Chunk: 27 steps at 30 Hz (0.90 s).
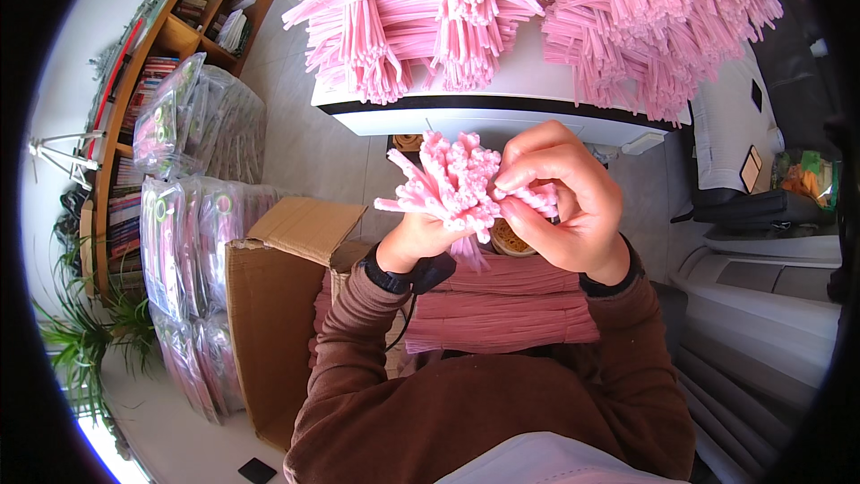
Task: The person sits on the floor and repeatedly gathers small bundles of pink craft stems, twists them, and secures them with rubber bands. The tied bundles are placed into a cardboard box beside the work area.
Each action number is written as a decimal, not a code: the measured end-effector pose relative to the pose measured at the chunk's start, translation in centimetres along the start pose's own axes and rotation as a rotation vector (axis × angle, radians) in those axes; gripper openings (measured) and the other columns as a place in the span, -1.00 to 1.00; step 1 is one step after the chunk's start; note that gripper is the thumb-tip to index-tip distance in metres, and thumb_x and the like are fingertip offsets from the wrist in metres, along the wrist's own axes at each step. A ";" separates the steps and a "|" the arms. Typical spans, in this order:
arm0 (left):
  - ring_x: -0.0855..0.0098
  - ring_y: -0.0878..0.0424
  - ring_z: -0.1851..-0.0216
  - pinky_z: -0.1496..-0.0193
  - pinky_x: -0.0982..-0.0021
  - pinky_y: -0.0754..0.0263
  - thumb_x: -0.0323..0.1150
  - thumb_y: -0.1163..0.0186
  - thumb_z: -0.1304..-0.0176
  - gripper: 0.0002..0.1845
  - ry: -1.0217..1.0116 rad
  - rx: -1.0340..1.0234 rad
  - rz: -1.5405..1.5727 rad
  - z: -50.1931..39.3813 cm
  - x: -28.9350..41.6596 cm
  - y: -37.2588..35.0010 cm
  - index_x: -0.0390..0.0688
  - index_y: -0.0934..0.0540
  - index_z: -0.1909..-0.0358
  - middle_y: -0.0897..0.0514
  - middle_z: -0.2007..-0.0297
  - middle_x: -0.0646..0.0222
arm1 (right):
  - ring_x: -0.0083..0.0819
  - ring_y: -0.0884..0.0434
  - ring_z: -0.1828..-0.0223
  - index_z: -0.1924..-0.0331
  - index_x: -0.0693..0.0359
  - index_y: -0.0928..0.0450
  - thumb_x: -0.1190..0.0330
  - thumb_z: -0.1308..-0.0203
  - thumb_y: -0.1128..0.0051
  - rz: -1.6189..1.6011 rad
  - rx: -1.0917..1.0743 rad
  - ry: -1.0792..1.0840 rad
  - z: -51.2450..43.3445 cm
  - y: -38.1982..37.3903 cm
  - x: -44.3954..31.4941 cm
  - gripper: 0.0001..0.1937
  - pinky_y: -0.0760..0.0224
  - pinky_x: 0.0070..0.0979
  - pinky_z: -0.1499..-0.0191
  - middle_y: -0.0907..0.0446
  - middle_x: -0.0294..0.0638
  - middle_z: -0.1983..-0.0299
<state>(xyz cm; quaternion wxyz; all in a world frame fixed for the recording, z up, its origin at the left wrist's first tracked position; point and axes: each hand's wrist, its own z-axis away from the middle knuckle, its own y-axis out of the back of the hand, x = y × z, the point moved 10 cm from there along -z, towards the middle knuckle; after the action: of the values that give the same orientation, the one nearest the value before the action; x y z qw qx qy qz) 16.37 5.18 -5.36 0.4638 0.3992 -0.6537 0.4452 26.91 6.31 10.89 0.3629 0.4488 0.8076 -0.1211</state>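
Observation:
A bunch of pink chenille stems (457, 178) is held upright before my chest, its fuzzy ends facing the camera. My left hand (420, 238) grips the bunch from below, most of its fingers hidden behind the stems. At the bunch's right side, my right hand (564, 195) pinches a few stem ends between thumb and forefinger; its other fingers curl behind. More pink stems in bundles (504, 302) lie across below my hands. A round container (512, 238) with yellowish contents shows partly beneath the right hand.
Large piles of pink stem bundles (430, 20) lie on a white table (531, 74) ahead. At left stand an opened cardboard box (269, 336), stacked clear plastic packs (195, 242) and a wooden bookshelf (178, 37). A phone (750, 168) lies at right.

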 end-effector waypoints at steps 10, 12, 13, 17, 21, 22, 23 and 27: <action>0.35 -0.40 -0.12 -0.17 0.31 -0.28 -0.40 -0.28 -0.08 -0.41 -0.040 -0.048 0.079 -0.3 0.7 -0.5 -0.24 -0.33 -0.17 -0.43 -0.11 0.25 | -0.37 -0.54 0.33 0.25 0.29 -0.53 0.64 0.18 -0.22 0.042 -0.022 0.047 -0.4 -0.2 -0.9 -0.71 -0.40 -0.54 0.32 -0.52 -0.12 0.30; 0.35 -0.39 -0.13 -0.17 0.30 -0.27 -0.40 -0.28 -0.08 -0.39 -0.050 -0.047 0.058 -0.3 0.9 -0.5 -0.24 -0.30 -0.18 -0.41 -0.13 0.24 | -0.43 -0.49 0.38 0.28 0.33 -0.52 0.66 0.20 -0.20 0.052 -0.023 0.059 -0.4 -0.2 -1.0 -0.72 -0.33 -0.59 0.35 -0.51 -0.08 0.33; 0.34 -0.38 -0.14 -0.18 0.30 -0.27 -0.40 -0.28 -0.08 -0.38 -0.050 -0.039 0.048 -0.3 0.8 -0.4 -0.24 -0.29 -0.19 -0.40 -0.14 0.24 | -0.46 -0.46 0.40 0.30 0.35 -0.52 0.67 0.21 -0.19 0.060 -0.026 0.061 -0.3 -0.3 -1.0 -0.73 -0.29 -0.62 0.37 -0.50 -0.06 0.34; 0.35 -0.34 -0.17 -0.20 0.29 -0.23 -0.39 -0.29 -0.06 -0.32 -0.019 0.003 0.045 0.0 0.1 0.0 -0.25 -0.24 -0.22 -0.35 -0.18 0.22 | -0.45 -0.47 0.41 0.32 0.34 -0.51 0.67 0.21 -0.19 0.091 -0.013 0.119 0.0 -0.3 -1.2 -0.74 -0.30 -0.61 0.39 -0.51 -0.06 0.34; 0.36 -0.33 -0.17 -0.20 0.29 -0.22 -0.39 -0.31 -0.05 -0.31 0.037 0.009 0.069 0.1 -0.7 0.0 -0.25 -0.24 -0.22 -0.34 -0.18 0.21 | -0.42 -0.50 0.41 0.34 0.34 -0.50 0.69 0.23 -0.18 0.045 -0.013 0.086 0.2 -0.4 -0.9 -0.75 -0.34 -0.59 0.37 -0.52 -0.05 0.36; 0.36 -0.33 -0.17 -0.20 0.30 -0.22 -0.39 -0.31 -0.04 -0.32 0.049 0.003 0.076 0.0 -0.8 -0.1 -0.25 -0.24 -0.21 -0.35 -0.18 0.21 | -0.42 -0.51 0.41 0.35 0.34 -0.49 0.70 0.23 -0.17 0.031 -0.009 0.082 0.3 -0.4 -1.0 -0.75 -0.35 -0.59 0.36 -0.52 -0.05 0.37; 0.36 -0.33 -0.16 -0.20 0.30 -0.22 -0.40 -0.31 -0.04 -0.32 0.060 -0.003 0.082 0.0 -0.8 -0.2 -0.25 -0.25 -0.21 -0.35 -0.17 0.21 | -0.42 -0.51 0.42 0.34 0.34 -0.50 0.70 0.25 -0.17 0.023 -0.001 0.070 0.3 -0.4 -0.9 -0.73 -0.36 -0.58 0.37 -0.53 -0.06 0.38; 0.38 -0.35 -0.15 -0.19 0.31 -0.23 -0.43 -0.31 -0.03 -0.35 -0.002 -0.044 -0.020 -0.1 0.7 -0.7 -0.25 -0.29 -0.19 -0.37 -0.16 0.22 | -0.43 -0.51 0.47 0.31 0.34 -0.53 0.72 0.29 -0.18 0.055 0.006 0.120 0.1 -0.6 -1.5 -0.68 -0.36 -0.59 0.42 -0.54 -0.10 0.42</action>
<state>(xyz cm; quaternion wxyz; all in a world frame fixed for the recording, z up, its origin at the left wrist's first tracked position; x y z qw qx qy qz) 16.84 5.04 -4.49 0.4764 0.3958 -0.6597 0.4257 26.94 4.98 11.83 0.3158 0.4783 0.8149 -0.0863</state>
